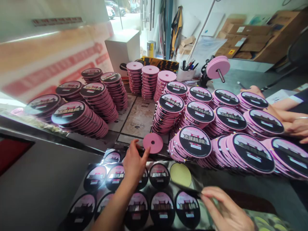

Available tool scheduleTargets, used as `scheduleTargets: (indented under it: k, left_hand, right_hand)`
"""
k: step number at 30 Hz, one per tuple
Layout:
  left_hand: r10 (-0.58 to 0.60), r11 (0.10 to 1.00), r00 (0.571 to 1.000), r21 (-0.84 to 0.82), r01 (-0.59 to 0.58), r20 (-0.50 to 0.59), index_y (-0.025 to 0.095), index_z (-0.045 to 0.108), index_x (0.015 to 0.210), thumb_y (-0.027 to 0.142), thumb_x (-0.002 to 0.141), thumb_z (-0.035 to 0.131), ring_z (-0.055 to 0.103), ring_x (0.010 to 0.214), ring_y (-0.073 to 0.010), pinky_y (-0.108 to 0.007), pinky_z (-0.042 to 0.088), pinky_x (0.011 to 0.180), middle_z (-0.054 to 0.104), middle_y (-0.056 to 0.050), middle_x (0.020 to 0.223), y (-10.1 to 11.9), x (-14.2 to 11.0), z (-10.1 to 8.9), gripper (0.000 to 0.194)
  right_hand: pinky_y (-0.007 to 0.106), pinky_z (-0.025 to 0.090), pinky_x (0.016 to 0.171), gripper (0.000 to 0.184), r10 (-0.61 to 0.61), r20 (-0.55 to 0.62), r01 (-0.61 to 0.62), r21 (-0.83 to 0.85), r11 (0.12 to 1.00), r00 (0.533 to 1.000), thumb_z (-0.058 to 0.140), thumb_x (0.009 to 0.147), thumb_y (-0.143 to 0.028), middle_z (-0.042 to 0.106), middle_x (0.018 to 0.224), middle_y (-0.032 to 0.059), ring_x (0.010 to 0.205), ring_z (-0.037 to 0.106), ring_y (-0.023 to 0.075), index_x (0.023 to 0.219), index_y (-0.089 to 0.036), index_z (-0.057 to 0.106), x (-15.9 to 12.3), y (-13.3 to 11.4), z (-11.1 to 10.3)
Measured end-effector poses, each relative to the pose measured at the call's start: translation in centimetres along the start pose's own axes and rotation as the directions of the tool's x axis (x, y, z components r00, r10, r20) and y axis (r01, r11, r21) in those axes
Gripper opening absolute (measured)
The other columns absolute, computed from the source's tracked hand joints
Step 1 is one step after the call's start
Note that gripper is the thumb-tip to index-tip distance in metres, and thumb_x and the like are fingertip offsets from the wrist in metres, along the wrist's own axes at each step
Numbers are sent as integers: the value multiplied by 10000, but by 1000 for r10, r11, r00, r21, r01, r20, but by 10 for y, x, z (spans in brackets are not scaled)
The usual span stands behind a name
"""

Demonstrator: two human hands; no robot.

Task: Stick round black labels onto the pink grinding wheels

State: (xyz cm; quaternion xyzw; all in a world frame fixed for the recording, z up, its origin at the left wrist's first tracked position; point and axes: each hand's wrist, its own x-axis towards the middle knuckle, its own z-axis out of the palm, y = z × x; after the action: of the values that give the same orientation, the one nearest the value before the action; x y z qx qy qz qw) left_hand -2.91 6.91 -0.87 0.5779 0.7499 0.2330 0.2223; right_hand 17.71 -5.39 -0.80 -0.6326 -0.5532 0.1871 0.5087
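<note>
My left hand point(134, 157) reaches over the sticker sheet. Its fingers are apart, one fingertip touching the near edge of a flat pink foam disc point(158, 144) with a centre hole. Between thumb and finger, my right hand point(225, 207) pinches a dark round sticker point(189, 190), seen nearly edge-on. Beside that sticker, a bare yellow circle point(181, 175) shows on the silvery sticker sheet point(148, 166). Several round black-and-pink stickers point(159, 175) remain on this sheet, partly hidden by my left forearm.
Labelled pink disc stacks point(194, 141) crowd the right of the table; others point(96, 93) stand at left. Unlabelled stacks point(150, 70) are at the back, near a pen holder point(186, 75) and a spindle bearing pink discs point(218, 67). Another person's hands point(297, 125) are at far right.
</note>
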Motion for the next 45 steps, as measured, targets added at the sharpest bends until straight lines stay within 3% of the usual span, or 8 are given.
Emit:
scheduleTargets:
  k: [3,5,13,20,25,31,40,45]
  left_hand:
    - [-35,984,996,177,21,79,206,439,1249,425,726,610,623,858,-313,-385,429,692,672,-84,908,13,15,-6,592]
    - [-37,989,994,149,21,108,212,451,1257,356,693,654,618,878,-314,-382,421,712,677,-86,911,16,20,-4,616]
    - [-23,917,998,-397,44,56,182,630,892,154,596,656,561,714,-186,-310,414,724,583,-6,728,6,22,9,299]
    - [27,713,982,-692,112,186,167,531,910,299,668,607,610,727,-176,-261,452,630,651,-50,812,2,5,4,285]
    - [-26,326,867,-816,478,498,193,522,1063,289,641,702,608,683,-136,-215,458,595,662,-25,866,0,-38,-22,469]
    - [140,203,628,-643,739,766,302,409,1274,147,680,646,629,781,-183,-344,547,643,583,-60,1139,-2,-71,-33,658]
    - [277,177,530,-585,792,801,308,442,1261,10,596,593,626,867,-211,-359,565,678,528,-58,1242,-11,-61,-33,744]
    - [295,194,531,-594,781,794,312,449,1247,-72,518,598,632,834,-189,-306,569,655,545,-43,1214,-7,-63,-33,837]
  right_hand:
    - [238,527,610,18,84,50,-88,89,992,995,669,707,-203,666,722,53,654,639,181,722,-193,667,12,1,12]
    - [230,526,613,23,118,87,-129,135,982,989,679,691,-209,669,713,49,660,640,179,709,-194,677,16,0,16]
    - [204,480,618,129,448,90,-451,327,830,890,745,621,-305,651,672,11,645,591,143,682,-211,683,19,-16,23]
    - [179,445,546,218,538,334,-632,477,611,773,805,551,-330,628,634,-10,578,544,102,675,-204,678,31,-31,32]
    - [180,433,570,266,555,510,-750,514,416,657,832,507,-306,605,648,-17,604,522,92,658,-181,654,42,-45,44]
    - [166,399,508,274,580,554,-799,471,373,597,830,519,-287,596,592,-31,512,487,65,678,-160,646,44,-34,45]
    - [190,424,519,224,496,648,-808,372,457,579,802,563,-270,598,620,-26,536,517,82,666,-162,636,51,-27,33]
    - [173,408,529,194,447,647,-764,358,536,617,789,587,-266,584,612,-34,554,505,72,662,-163,643,53,-26,29]
